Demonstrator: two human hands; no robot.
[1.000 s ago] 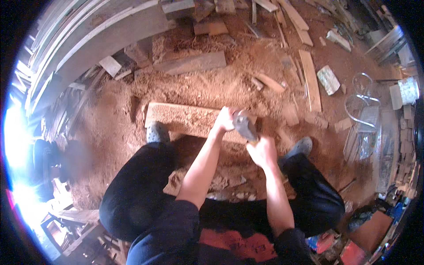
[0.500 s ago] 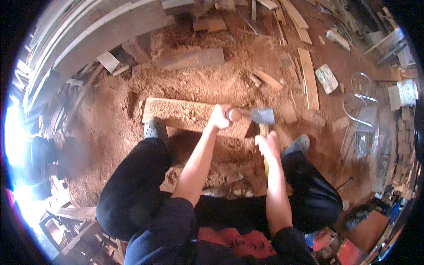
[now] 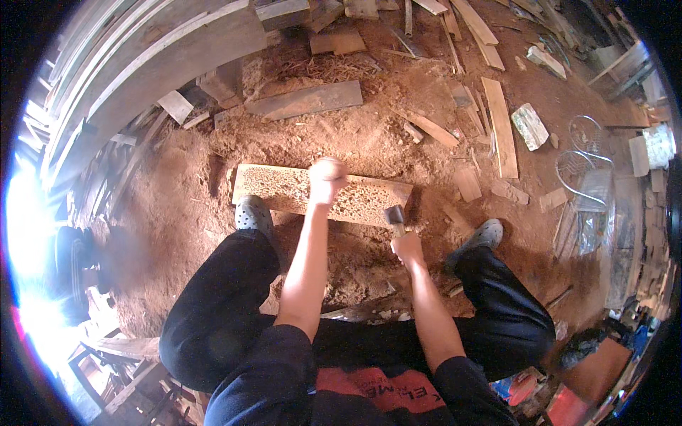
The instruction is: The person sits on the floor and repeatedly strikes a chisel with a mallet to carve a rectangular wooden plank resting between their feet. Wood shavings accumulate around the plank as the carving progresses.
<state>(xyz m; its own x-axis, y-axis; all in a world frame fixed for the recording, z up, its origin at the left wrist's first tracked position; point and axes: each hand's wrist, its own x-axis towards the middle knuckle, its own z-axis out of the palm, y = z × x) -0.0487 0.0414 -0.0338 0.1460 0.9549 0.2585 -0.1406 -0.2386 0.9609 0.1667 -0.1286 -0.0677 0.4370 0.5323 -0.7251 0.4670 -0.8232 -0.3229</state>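
A thick wooden board lies on the ground between my feet, its top rough with gouge marks and chips. Over its middle, my left hand is closed round a wooden-handled chisel. Only the blurred round handle end shows; the blade is hidden. My right hand grips a hammer near the board's right end. The dark metal head points away from me, lower than the chisel handle and apart from it. My left shoe rests against the board's near edge at its left end.
Brown dust and shavings cover the ground. A plank lies beyond the board, and a long strip lies to the right near a pale block. Stacked timber fills the far left. My right shoe stands right of the hammer.
My left hand has moved left along the board with the chisel. The hammer has dropped away from the chisel, toward me and to the left.
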